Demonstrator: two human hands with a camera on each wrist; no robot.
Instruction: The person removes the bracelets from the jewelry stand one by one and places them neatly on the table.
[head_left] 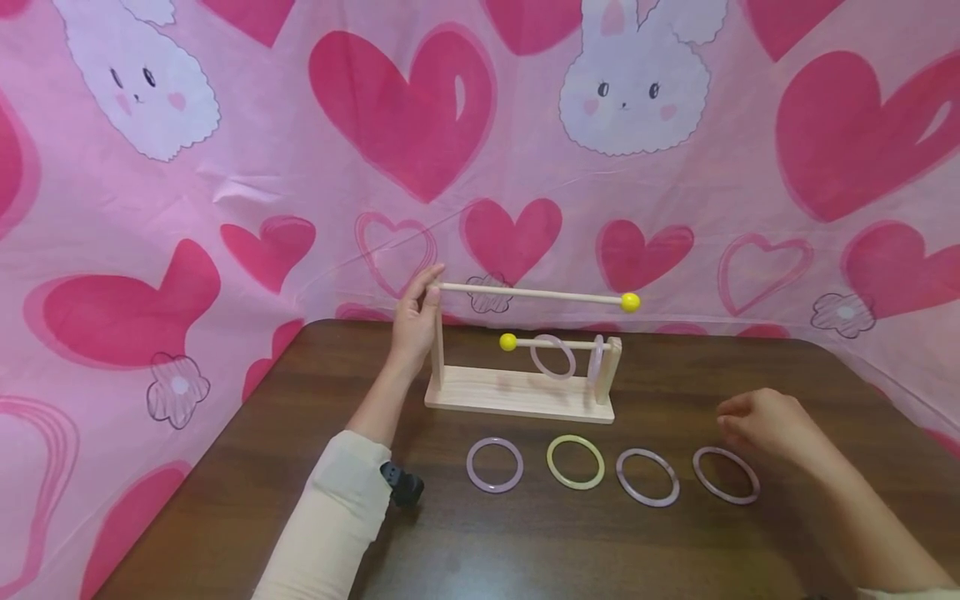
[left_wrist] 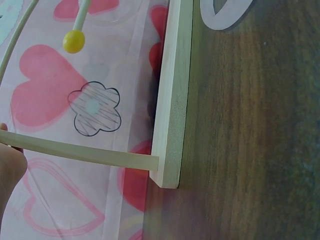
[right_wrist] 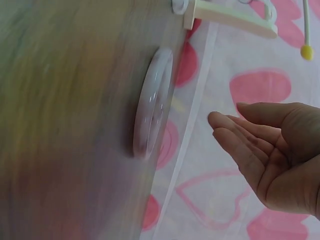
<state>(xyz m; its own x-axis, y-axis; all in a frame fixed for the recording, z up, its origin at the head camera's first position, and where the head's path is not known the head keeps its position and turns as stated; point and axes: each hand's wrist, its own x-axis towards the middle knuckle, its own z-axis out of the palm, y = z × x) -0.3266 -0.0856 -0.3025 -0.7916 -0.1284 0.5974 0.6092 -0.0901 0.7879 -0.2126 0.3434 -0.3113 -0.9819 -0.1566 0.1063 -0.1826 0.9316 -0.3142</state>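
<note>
- Gripping the stand's left post near its top, the left hand (head_left: pixel 416 325) has thumb and fingers clamped on the wood.
- The pale wooden stand (head_left: pixel 517 393) rests on the dark brown wood-grain bench (head_left: pixel 240 500); its 2 upright posts each carry 1 thin rod.
- Topping the stand's left post, the upper rod (head_left: pixel 532 292) reaches right to a round yellow ball (head_left: pixel 630 302); the lower rod (head_left: pixel 588 344) runs left from the right post to another.
- Around that lower rod are 2 translucent pale-lilac rings: a tilted ring (head_left: pixel 573 362) partway along and an edge-on ring (head_left: pixel 595 367) beside the stand's right post.
- In front of the stand, 4 rings lie flat in a row, left to right: purple ring (head_left: pixel 470 465), yellow ring (head_left: pixel 572 438), lilac ring (head_left: pixel 636 452), pinkish-lilac ring (head_left: pixel 738 501).
- Right of the stand, near the pinkish-lilac ring, the right hand (head_left: pixel 772 425) hangs with thumb and loosely bent fingers apart.
- Behind the stand is a pink heart-and-rabbit cloth (head_left: pixel 525 167).
</note>
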